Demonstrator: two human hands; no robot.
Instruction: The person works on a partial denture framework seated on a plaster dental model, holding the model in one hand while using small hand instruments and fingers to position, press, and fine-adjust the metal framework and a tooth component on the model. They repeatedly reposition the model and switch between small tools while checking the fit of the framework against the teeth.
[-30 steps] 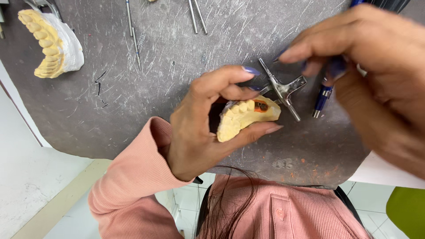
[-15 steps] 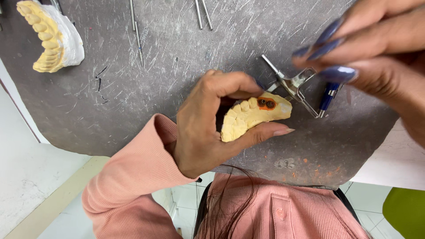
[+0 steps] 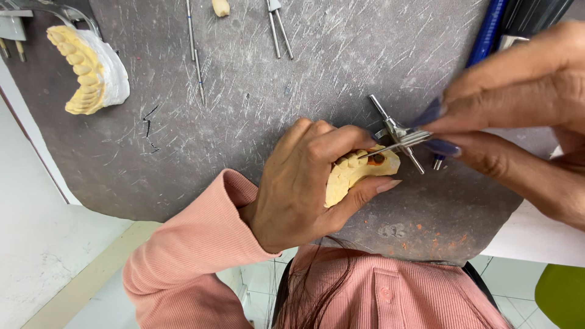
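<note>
Dental lab: scratched grey table (image 3: 256, 103), plaster tooth casts (image 3: 91, 70), thin metal instruments (image 3: 195, 52) laid out, orange wax crumbs (image 3: 439, 234).

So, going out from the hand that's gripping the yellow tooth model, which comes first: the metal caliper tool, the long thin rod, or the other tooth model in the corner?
From the left hand, in the head view:
1. Metal caliper tool, right beside its fingertips, over the held yellow tooth model.
2. Long thin rod, up the mat, toward the top.
3. Other tooth model, in the far top-left corner.
</note>
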